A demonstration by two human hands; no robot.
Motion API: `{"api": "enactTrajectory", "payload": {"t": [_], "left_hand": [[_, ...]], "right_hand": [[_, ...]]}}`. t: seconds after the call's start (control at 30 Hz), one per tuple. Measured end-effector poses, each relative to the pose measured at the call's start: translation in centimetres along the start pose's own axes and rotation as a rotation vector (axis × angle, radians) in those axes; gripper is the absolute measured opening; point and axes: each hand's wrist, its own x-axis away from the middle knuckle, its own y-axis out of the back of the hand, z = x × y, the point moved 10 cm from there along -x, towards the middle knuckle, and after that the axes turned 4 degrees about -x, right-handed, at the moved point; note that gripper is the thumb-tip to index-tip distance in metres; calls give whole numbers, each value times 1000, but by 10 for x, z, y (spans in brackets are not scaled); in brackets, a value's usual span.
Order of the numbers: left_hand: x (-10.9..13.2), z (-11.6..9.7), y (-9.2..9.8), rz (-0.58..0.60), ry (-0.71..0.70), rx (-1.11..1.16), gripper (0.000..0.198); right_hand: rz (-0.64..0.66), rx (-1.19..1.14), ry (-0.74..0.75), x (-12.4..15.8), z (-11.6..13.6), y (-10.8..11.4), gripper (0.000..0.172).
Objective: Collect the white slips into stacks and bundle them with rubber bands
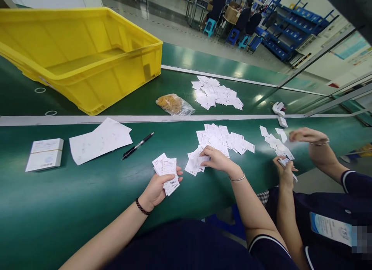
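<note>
In my left hand [158, 188] is a loosely fanned bunch of small printed cards [170, 167], pinched under the thumb. My right hand [216, 159] reaches down onto a few loose cards [193, 163] at the near edge of a spread pile of cards [216, 136]. Its fingers are bent against a printed card there; whether that card is lifted off the others I cannot tell. Left of my hands lie a black pen [137, 146] and white paper sheets [100, 141]. Farther left stands a stack of cards [45, 154] with a band around it.
A big yellow bin [122, 78] stands at the back left. Beside it lies a clear bag of tan rubber bands [173, 104], near another card pile [217, 92]. On my right, a co-worker's hands [308, 136] handle cards [277, 144]. A pale rail [139, 119] crosses the green table [95, 200].
</note>
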Motion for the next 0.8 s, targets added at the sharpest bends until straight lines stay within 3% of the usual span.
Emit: {"api": "enactTrajectory", "payload": {"t": [0.07, 0.17, 0.23, 0.3, 0.4, 0.57, 0.67, 0.8], "left_hand": [[2, -5, -2, -11, -46, 18, 33], [3, -4, -4, 15, -77, 42, 42], [2, -1, -5, 47, -83, 52, 42], [2, 0, -5, 52, -87, 59, 37], [3, -3, -4, 30, -84, 125, 33], [5, -6, -4, 25, -53, 151, 31], [5, -3, -8, 78, -32, 129, 32], [3, 5, -12, 134, 20, 92, 33]], "right_hand": [[-81, -240, -95, 2, 1, -5, 13], [-192, -584, -205, 8, 19, -37, 22], [-192, -621, -196, 10, 42, -63, 24], [-180, -506, -151, 11, 60, -72, 25], [-175, -209, -117, 15, 56, -50, 22], [-93, 266, -122, 23, 9, -10, 79], [-97, 305, -106, 29, -2, -7, 79], [-199, 150, 7, 35, 25, -7, 76]]}}
